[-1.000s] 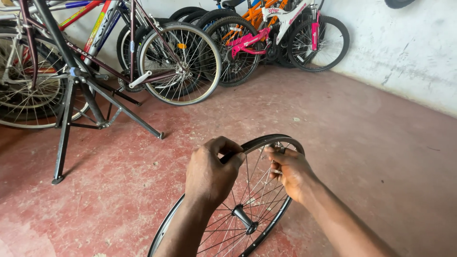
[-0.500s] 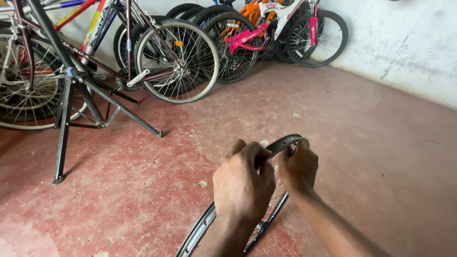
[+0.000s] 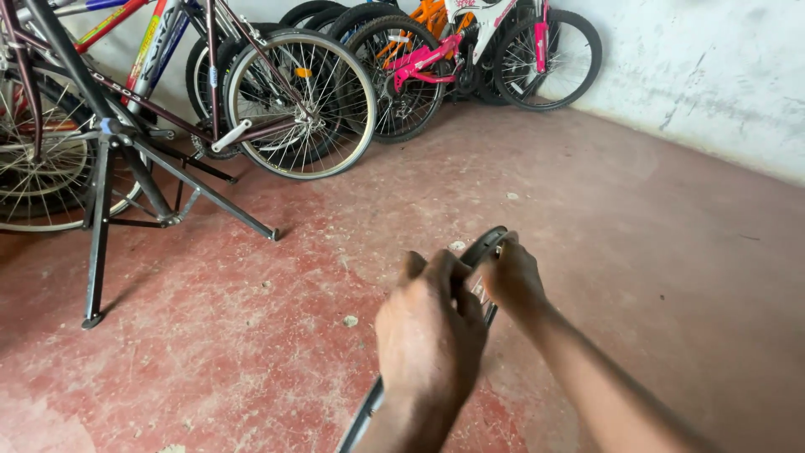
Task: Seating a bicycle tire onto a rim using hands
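Two hands meet on a bare bicycle wheel [image 3: 486, 246] low in the centre of the frame, the wheel seen nearly edge-on so that only its dark rim shows, running from the bottom edge near the middle up to just above the knuckles. The left hand [image 3: 429, 331] sits nearer the camera, its grip clenched over the rim with the fingers curled across the top and the back of the hand turned up. The right hand [image 3: 511, 275] is just beyond it and slightly right, its grip also closed on the rim at the wheel's highest point; both hands are close together, almost touching. A few spokes show between the hands, though the hub is hidden behind the left hand. The wheel stands above a red concrete floor [image 3: 637, 218], worn and speckled with small bits of debris. At the left of the frame a black repair stand [image 3: 101, 210] spreads its legs on the floor, holding a bike frame [image 3: 151, 50] at the upper left. Several bicycles [image 3: 436, 59] lean in a row against the pale wall [image 3: 713, 67] along the top, one with a pink frame.
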